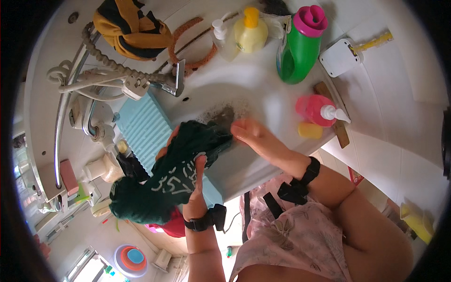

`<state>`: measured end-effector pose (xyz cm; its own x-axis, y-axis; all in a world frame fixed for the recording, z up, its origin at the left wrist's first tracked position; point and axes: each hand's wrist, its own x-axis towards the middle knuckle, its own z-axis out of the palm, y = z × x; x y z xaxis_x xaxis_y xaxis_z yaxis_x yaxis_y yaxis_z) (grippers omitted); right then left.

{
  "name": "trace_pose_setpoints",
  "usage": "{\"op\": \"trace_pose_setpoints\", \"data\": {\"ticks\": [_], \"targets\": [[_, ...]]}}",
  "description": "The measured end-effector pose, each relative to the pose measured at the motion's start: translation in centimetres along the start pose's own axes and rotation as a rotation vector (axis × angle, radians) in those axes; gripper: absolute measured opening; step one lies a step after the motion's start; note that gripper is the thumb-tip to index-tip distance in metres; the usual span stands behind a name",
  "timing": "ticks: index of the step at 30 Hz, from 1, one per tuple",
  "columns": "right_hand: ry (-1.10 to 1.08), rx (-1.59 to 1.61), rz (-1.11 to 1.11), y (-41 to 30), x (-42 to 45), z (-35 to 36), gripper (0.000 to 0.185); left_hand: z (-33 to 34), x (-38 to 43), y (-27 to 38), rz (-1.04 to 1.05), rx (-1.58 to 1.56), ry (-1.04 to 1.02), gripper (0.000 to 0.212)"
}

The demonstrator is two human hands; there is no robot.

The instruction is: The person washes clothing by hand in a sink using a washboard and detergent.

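My left hand (pixel 197 187) grips a dark green cloth garment (pixel 176 169) with white lettering. Its thumb lies over the front and its fingers show behind the far side. Bunched and wet-looking, the garment hangs partly over a light blue ridged washboard (pixel 144 112). My right hand (pixel 251 134), blurred, is at the garment's right end above the white sink basin (pixel 275 91). Whether its fingers pinch the fabric is unclear. Dark water with suds (pixel 223 114) lies in the basin just beyond the cloth.
A metal faucet (pixel 178 79) and white plug with cable (pixel 135 87) are at the left. Along the rim stand a yellow pump bottle (pixel 251 33), a green detergent bottle (pixel 299 53) and a pink pump bottle (pixel 315 110). Yellow soap (pixel 310 130) lies beside the pink bottle.
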<state>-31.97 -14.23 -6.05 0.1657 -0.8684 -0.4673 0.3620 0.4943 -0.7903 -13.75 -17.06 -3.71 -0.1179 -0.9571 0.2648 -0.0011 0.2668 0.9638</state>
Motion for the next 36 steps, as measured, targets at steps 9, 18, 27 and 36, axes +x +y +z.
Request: {"op": "trace_pose_setpoints", "data": {"ticks": [9, 18, 27, 36], "targets": [[-0.114, 1.036, 0.369, 1.1, 2.3, 5.2, 0.064, 0.9, -2.8, 0.5, -0.155, -0.139, -0.029, 0.088], [0.192, 0.771, 0.274, 3.4, 1.7, 5.0, 0.022, -1.4, -6.1, 0.3, -0.266, -0.227, -0.048, 0.111], [-0.439, 0.168, -0.061, 2.6, 1.3, 3.1, 0.035, 0.8, -1.8, 1.3, -0.241, -0.317, -0.076, 0.129], [-0.448, -0.198, -0.112, 1.6, 2.5, 3.9, 0.027, 0.5, -1.5, 1.0, -0.180, -0.464, 0.103, 0.054]]}}
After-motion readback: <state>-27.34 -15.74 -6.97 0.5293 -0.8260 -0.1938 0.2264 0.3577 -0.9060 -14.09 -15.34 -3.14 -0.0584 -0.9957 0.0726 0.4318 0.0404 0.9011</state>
